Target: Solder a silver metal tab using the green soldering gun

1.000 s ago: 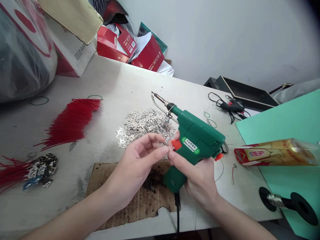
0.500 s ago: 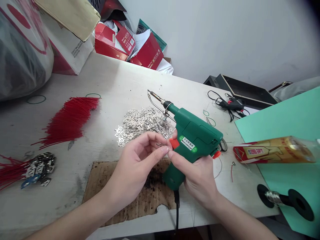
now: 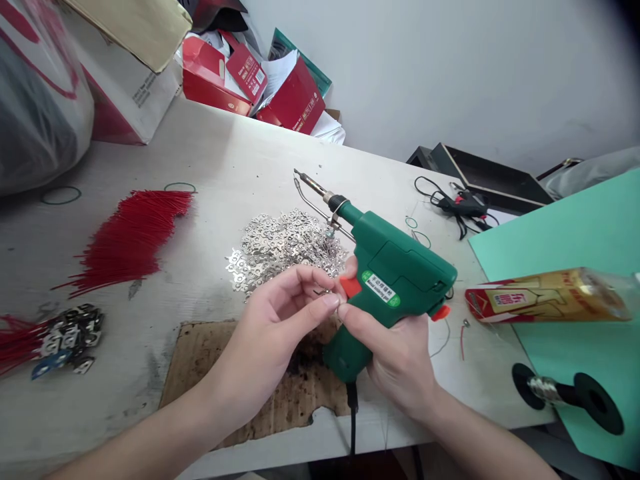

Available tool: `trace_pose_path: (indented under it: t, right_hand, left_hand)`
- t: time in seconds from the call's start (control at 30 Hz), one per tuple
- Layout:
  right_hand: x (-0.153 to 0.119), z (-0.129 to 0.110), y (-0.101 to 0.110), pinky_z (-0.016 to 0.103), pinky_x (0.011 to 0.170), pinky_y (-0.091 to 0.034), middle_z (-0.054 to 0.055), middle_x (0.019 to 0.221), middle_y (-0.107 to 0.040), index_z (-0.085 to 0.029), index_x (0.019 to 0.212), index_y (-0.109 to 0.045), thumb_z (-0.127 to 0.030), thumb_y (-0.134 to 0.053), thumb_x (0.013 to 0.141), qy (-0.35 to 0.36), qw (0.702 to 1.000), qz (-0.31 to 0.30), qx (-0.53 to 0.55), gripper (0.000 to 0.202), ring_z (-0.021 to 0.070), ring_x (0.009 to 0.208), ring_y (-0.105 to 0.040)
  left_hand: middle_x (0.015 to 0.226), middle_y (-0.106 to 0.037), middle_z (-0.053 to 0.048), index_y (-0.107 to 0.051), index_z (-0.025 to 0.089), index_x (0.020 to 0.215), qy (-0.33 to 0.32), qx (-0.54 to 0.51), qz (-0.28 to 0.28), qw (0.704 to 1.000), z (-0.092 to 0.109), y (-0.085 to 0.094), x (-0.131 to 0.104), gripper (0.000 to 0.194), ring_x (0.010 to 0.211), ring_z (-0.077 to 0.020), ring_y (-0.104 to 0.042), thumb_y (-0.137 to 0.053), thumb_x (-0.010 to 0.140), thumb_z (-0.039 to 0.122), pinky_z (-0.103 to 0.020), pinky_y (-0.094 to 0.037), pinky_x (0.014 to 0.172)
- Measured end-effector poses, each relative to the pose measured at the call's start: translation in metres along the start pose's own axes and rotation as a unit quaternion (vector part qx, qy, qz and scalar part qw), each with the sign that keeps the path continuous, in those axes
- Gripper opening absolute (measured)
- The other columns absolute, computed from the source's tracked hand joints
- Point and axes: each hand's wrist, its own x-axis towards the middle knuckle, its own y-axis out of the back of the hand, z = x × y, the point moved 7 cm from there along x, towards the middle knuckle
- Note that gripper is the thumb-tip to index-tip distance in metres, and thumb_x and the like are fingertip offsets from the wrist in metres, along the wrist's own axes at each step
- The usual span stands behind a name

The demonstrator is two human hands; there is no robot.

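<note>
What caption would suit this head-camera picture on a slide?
Right hand grips a green soldering gun while left hand pinches something small beside it, above a pile of metal tabs.

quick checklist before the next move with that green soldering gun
1. Right hand wrapped around the green soldering gun handle: ok.
2. Gun tip pointing away from both hands: ok.
3. Left hand pinching something small beside the orange trigger: cannot tell what.
4. Metal tabs pile close ahead of the hands: ok.
5. Scorched cardboard under the hands: ok.
6. Tip hot: cannot tell.
</note>
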Motion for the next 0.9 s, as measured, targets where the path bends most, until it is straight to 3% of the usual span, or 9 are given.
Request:
trace_pose_path:
  t: [0.17, 0.27, 0.4, 0.53, 0.9]
  right_hand:
    - [-0.003, 0.002, 0.000, 0.028, 0.077, -0.055, -0.002, 0.082, -0.068, -0.024, 0.082, -0.071, -0.018, -0.072, 0.089, 0.005, 1.000, 0.004, 0.008, 0.009, 0.0146, 0.081, -0.063]
    - [-0.005, 0.003, 0.002, 0.028, 0.085, -0.054, -0.003, 0.093, -0.072, -0.028, 0.089, -0.076, -0.020, -0.075, 0.088, 0.006, 1.000, 0.025, 0.008, 0.008, 0.0142, 0.087, -0.066]
    - [-0.006, 0.002, 0.004, 0.031, 0.088, -0.054, -0.002, 0.099, -0.072, -0.032, 0.100, -0.078, -0.020, -0.078, 0.083, 0.016, 0.998, 0.057, 0.014, 0.021, 0.0163, 0.091, -0.067]
    - [-0.007, -0.001, 0.002, 0.029, 0.082, -0.056, -0.003, 0.096, -0.070, -0.033, 0.099, -0.076, -0.017, -0.078, 0.080, 0.036, 0.997, 0.071, 0.024, 0.025, 0.0153, 0.085, -0.066]
    - [-0.008, -0.005, 0.002, 0.021, 0.085, -0.057, -0.006, 0.100, -0.072, -0.037, 0.102, -0.077, -0.011, -0.077, 0.081, 0.076, 0.994, 0.070, 0.019, 0.033, 0.0107, 0.086, -0.069]
  left_hand:
    - [0.093, -0.059, 0.001, -0.068, 0.023, 0.099, 0.041, -0.065, 0.012, 0.997, -0.006, -0.002, -0.002, 0.016, 0.086, -0.0083, -0.053, -0.079, 0.091, 0.033, -0.017, -0.048, 0.078]
    - [0.095, -0.061, 0.000, -0.067, 0.022, 0.099, 0.058, -0.113, 0.000, 0.992, -0.009, -0.007, -0.002, 0.015, 0.087, -0.0087, -0.054, -0.078, 0.092, 0.030, -0.018, -0.049, 0.080]
    - [0.097, -0.063, -0.001, -0.066, 0.020, 0.098, 0.063, -0.153, -0.006, 0.986, -0.008, -0.012, -0.003, 0.015, 0.087, -0.0091, -0.056, -0.077, 0.092, 0.028, -0.018, -0.050, 0.081]
    - [0.095, -0.063, -0.002, -0.065, 0.019, 0.097, 0.074, -0.177, -0.007, 0.981, -0.009, -0.015, -0.004, 0.015, 0.085, -0.0091, -0.056, -0.077, 0.092, 0.026, -0.018, -0.050, 0.079]
    - [0.098, -0.063, -0.003, -0.066, 0.020, 0.103, 0.101, -0.195, -0.005, 0.976, -0.013, -0.017, -0.007, 0.018, 0.089, -0.0100, -0.056, -0.077, 0.092, 0.028, -0.018, -0.050, 0.081]
